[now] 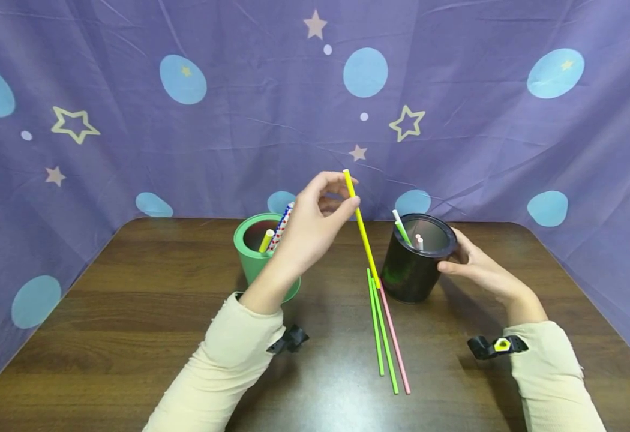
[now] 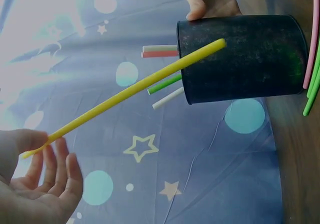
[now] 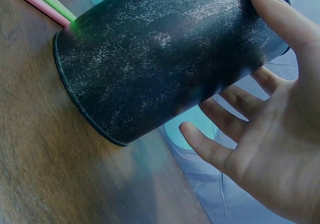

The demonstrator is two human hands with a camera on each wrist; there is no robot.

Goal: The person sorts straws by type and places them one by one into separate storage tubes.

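My left hand [image 1: 315, 225] pinches a yellow straw [image 1: 365, 239] near its upper end, between thumb and fingers. The straw slants down beside the black can [image 1: 408, 276], and in the left wrist view its far end overlaps the can's wall. My right hand [image 1: 479, 271] holds that can at its right side near the rim, thumb in front and fingers behind; some lower fingers [image 3: 210, 144] stand away from the wall. White, green and pinkish straws [image 2: 160, 52] stick out of the can's mouth, which stands upright on the table.
Two green straws [image 1: 384, 342] and a pink straw [image 1: 396, 342] lie on the wooden table [image 1: 104, 336] in front of the black can. At the left, partly behind my left arm, stands a green can [image 1: 247, 264] with yellow and patterned straws. A purple curtain [image 1: 261, 144] hangs behind.
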